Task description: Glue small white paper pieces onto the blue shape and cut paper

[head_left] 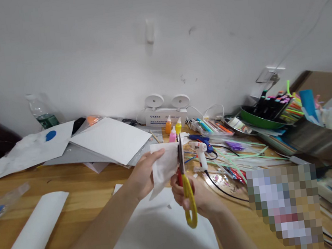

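Note:
My left hand (144, 173) pinches a small piece of white paper (164, 162) by its left side, thumb on the face toward me. In my right hand (188, 192) is a pair of scissors (189, 201) with yellow and red handles, its blades pointing up and away from me. The blades lie at the right edge of the white paper; whether they are cutting into it I cannot tell. Below both hands a large white sheet (166, 236) lies on the wooden table, with a small paper scrap (169, 207) on it.
A rolled white sheet (32, 239) lies at the left. White boards (112, 138) and a plastic bottle (43, 112) stand behind. Small paint bottles (168, 125), a glue gun (201, 154) with its cord, markers (211, 126) and a green bowl (258, 118) crowd the right.

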`<state>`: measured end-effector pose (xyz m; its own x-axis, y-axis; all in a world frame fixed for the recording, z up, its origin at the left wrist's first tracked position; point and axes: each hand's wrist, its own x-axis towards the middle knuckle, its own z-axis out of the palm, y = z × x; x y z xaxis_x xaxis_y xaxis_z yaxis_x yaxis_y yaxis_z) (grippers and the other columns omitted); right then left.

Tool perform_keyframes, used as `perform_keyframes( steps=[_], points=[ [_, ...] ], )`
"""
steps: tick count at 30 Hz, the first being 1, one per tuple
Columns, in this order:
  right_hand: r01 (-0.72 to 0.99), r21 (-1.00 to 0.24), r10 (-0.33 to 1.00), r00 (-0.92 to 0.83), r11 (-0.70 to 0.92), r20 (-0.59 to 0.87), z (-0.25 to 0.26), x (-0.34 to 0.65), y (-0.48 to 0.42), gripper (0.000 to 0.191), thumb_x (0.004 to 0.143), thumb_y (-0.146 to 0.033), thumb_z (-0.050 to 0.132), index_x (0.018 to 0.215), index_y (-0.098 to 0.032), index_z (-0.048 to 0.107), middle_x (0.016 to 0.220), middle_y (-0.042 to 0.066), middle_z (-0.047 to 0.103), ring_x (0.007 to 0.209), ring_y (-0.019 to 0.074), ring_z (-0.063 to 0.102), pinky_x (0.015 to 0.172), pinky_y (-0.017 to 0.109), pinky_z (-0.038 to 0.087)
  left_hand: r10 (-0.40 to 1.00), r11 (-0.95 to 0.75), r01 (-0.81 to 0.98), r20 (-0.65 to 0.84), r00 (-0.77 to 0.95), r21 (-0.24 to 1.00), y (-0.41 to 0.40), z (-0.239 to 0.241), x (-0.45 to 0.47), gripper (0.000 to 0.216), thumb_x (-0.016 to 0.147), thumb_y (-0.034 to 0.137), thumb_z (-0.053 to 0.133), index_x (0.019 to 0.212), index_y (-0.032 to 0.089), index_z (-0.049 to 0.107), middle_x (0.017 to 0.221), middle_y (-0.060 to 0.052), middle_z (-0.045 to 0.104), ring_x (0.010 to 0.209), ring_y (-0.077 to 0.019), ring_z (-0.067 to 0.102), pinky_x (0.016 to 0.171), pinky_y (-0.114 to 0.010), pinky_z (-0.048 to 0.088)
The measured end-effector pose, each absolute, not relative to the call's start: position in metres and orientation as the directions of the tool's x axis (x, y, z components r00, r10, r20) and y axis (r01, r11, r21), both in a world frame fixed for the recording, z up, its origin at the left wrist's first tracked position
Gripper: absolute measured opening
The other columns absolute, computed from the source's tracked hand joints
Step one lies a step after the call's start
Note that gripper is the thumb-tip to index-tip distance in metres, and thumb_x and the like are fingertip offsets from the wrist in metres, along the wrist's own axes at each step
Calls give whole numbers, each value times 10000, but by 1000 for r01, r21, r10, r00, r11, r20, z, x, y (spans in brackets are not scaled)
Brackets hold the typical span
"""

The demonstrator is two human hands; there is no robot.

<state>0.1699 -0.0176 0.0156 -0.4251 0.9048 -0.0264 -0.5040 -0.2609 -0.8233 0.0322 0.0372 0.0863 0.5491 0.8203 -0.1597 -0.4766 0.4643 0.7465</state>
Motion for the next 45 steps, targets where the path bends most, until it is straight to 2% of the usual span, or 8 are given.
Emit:
perform_keyframes(
  steps=[4,7,10,13,22,34,41,45],
  points=[
    [-375,-901,917,-395,-218,-57,21,168,-19,349,503,-169,739,696,-171,448,531,-100,273,449,32,237,428,177,215,818,472,-473,-170,550,744,37,86,33,149,743,178,533,800,74,622,712,-108,669,676,-193,618,648,-293,483],
    [-305,-941,952,-301,-147,-52,18,167,-17,244,582,-201,671,712,-162,468,537,-90,290,457,37,249,436,189,212,823,464,-462,-174,541,756,39,84,34,158,740,184,541,816,76,628,711,-100,671,663,-178,615,633,-272,479],
    [-272,-961,977,-213,-53,6,11,166,-15,163,694,-281,561,766,-154,489,496,-86,316,417,43,266,409,199,193,824,448,-436,-171,540,780,40,82,34,160,728,210,566,790,80,636,693,-84,669,627,-151,604,623,-245,471],
    [-227,-974,985,-162,14,52,4,164,-15,167,752,-312,472,755,-147,499,430,-85,330,364,50,282,375,205,191,823,457,-413,-198,532,788,40,82,35,156,706,215,590,771,83,640,686,-76,668,622,-148,598,623,-244,468],
    [-83,-997,998,-59,4,9,20,164,-18,222,717,-350,458,678,-137,506,318,-82,389,264,42,290,312,191,188,804,466,-375,-205,559,802,38,81,38,155,720,199,565,769,68,632,622,-78,648,547,-135,573,582,-245,460],
    [-116,-992,999,-10,-45,-45,18,165,-16,302,683,-422,485,587,-136,493,256,-66,400,214,39,270,285,186,156,757,485,-352,-183,627,801,35,80,40,221,749,249,512,792,61,620,612,-99,636,477,-177,562,481,-292,429],
    [2,-1000,1000,-1,-11,-11,15,168,-15,446,727,-551,432,552,-145,494,227,-66,354,230,32,203,299,193,145,784,490,-371,-212,584,789,36,81,39,172,739,221,530,720,75,619,590,-82,638,531,-175,582,535,-275,438],
    [-5,-1000,1000,-3,-11,-11,11,172,-15,511,697,-630,413,545,-150,497,226,-67,338,217,27,163,280,192,110,803,465,-374,-206,559,802,38,79,39,166,734,221,545,738,75,625,610,-79,650,548,-166,585,561,-268,451]
  ],
)
